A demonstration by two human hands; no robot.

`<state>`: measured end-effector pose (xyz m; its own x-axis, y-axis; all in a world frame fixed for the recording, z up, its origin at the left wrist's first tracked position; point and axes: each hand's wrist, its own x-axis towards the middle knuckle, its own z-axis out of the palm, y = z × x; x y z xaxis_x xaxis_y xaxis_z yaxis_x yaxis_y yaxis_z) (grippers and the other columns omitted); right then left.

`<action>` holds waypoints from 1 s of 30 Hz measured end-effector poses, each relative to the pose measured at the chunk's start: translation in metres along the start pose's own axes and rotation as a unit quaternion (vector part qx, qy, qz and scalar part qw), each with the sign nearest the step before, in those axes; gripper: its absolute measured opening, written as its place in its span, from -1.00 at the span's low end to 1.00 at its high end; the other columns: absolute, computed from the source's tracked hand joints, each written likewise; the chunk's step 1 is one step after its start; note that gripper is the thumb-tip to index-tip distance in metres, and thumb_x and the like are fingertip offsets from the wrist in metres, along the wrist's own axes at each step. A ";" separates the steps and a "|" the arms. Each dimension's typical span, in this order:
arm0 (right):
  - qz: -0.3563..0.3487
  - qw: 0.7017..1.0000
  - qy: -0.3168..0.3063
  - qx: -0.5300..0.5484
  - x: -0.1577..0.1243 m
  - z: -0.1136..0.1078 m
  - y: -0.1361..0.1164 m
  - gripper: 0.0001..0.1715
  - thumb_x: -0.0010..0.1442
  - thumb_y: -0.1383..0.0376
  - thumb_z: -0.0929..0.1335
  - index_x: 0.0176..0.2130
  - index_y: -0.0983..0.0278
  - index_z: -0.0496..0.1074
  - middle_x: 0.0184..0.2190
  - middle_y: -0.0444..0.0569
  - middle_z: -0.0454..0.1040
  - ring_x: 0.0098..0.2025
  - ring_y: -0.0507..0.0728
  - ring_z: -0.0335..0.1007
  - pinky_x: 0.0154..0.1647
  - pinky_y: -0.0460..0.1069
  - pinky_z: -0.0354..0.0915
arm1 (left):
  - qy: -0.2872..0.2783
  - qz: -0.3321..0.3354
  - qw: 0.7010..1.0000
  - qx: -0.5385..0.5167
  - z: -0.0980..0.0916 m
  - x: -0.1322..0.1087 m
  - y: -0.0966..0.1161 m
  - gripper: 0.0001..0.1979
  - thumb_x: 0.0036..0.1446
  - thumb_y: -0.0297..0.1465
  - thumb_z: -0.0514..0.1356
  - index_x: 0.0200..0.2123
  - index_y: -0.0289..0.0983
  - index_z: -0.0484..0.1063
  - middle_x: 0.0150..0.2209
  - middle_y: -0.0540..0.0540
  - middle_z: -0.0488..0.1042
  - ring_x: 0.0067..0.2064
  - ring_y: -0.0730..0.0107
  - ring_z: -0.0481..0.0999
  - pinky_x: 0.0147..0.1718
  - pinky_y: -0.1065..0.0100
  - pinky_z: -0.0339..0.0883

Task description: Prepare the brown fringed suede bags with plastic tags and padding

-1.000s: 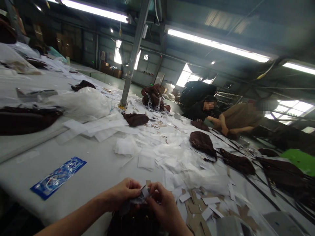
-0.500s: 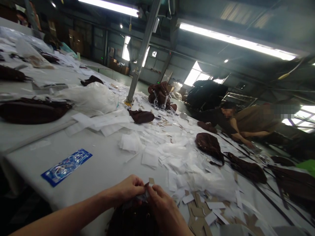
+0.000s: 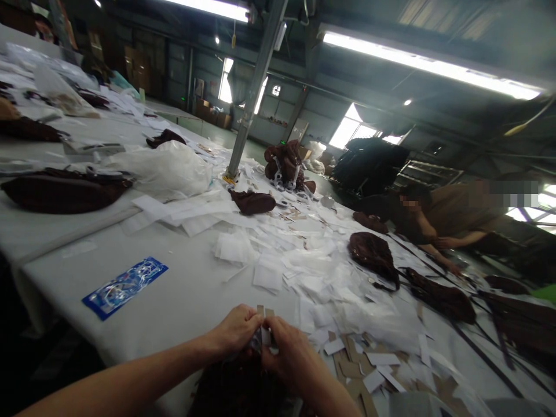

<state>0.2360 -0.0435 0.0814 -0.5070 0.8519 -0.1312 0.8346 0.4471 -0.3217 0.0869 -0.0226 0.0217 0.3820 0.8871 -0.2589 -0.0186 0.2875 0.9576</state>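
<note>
Near the bottom centre, my left hand (image 3: 237, 331) is closed in a pinch on a small piece of cardboard (image 3: 260, 310). My right hand (image 3: 290, 348) faces it, fingers closed around a second cardboard piece (image 3: 270, 313), with the fingertips almost touching. Between them shows a pale strip, partly covered by the fingers. Right below both hands is a dark brown bag (image 3: 237, 388), cut off by the bottom of the view. To the right of my right hand lies a pile of loose cardboard pieces (image 3: 350, 368).
A blue printed packet (image 3: 125, 286) lies left on the white table (image 3: 182, 289). White paper and plastic scraps (image 3: 321, 272) spread across the middle. Several brown bags (image 3: 373, 255) lie further right. A metal post (image 3: 252, 104) rises behind. A co-worker (image 3: 434, 231) leans over the table at right.
My hands now hold two cardboard ends upright side by side, where one end and a brown tip showed before. The view has shifted slightly. The co-worker's arms have moved.
</note>
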 end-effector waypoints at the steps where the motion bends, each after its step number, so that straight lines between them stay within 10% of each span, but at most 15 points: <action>1: -0.002 1.000 -0.004 -0.017 0.002 -0.002 0.000 -0.69 0.03 0.41 0.29 -0.16 0.24 0.34 -0.27 -0.03 0.52 -0.22 0.19 0.47 -0.28 -0.04 0.25 | -0.001 -0.001 1.000 0.000 0.000 -0.001 0.001 -0.60 0.03 -0.10 0.11 -0.63 -0.29 0.39 -0.73 0.04 0.32 -0.72 0.47 0.24 -0.75 0.45 0.00; 19: -0.047 0.987 0.030 -0.148 -0.013 0.016 0.004 -0.45 0.07 0.45 0.31 0.08 0.22 0.32 -0.23 0.03 0.48 -0.28 0.20 0.48 -0.31 0.01 0.34 | -0.146 -0.002 0.987 -0.062 -0.010 -0.019 0.013 -0.82 -0.08 -0.35 0.20 -0.40 -0.32 0.53 -0.53 0.03 0.39 -0.52 0.49 0.26 -0.54 0.45 0.07; 30: 0.018 0.986 0.104 0.128 -0.006 0.005 0.008 -0.61 0.20 0.33 0.29 0.05 0.22 0.33 -0.26 -0.08 0.51 -0.47 0.02 0.40 -0.36 -0.08 0.29 | -0.094 0.039 0.994 0.030 -0.008 -0.019 0.007 -0.87 -0.10 -0.38 0.19 -0.57 -0.34 0.43 -0.69 0.13 0.19 -0.61 0.58 0.10 -0.63 0.46 -0.10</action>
<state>0.2445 -0.0466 0.0753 -0.4005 0.9154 0.0402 0.7555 0.3547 -0.5508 0.0724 -0.0346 0.0327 0.5479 0.8210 -0.1607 -0.0028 0.1938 0.9810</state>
